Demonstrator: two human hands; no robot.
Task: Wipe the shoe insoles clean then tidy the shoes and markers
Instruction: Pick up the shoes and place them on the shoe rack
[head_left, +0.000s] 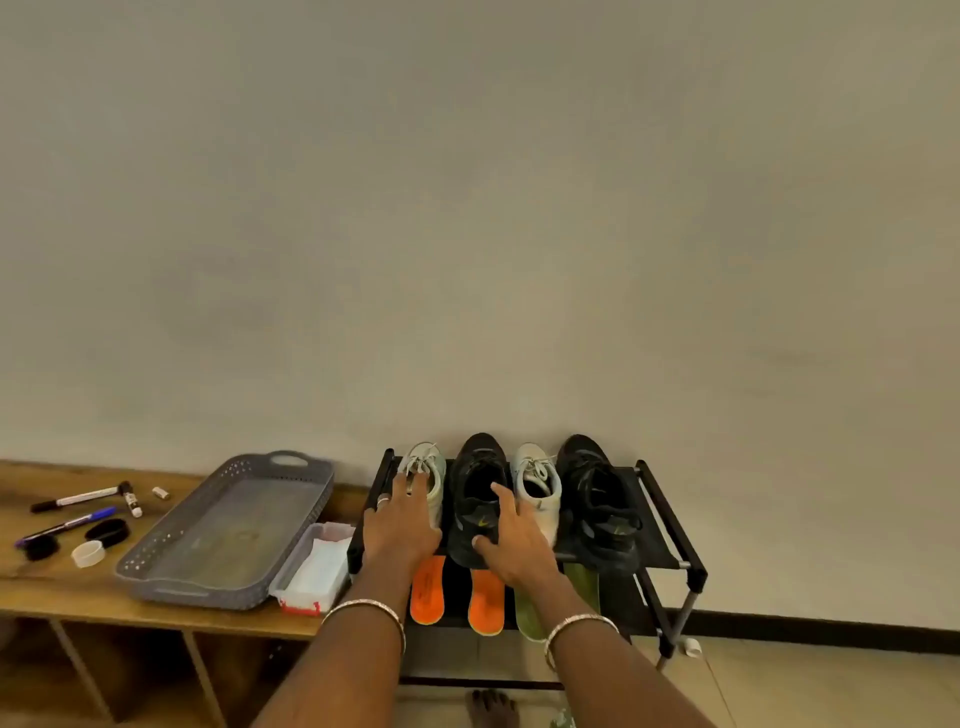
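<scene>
From here I count two white shoes (427, 480) and two black shoes (597, 499) on one rack (670, 512). There are four insoles, two orange insoles (429, 590) and two green insoles (527, 610). Then three markers (78, 499), two rolls of tape (107, 532), one tray (223, 595) and one box of wipes (317, 569).

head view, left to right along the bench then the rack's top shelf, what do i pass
markers → grey tray → wipes box → first white sneaker → first black sneaker → second white sneaker → second black sneaker
</scene>
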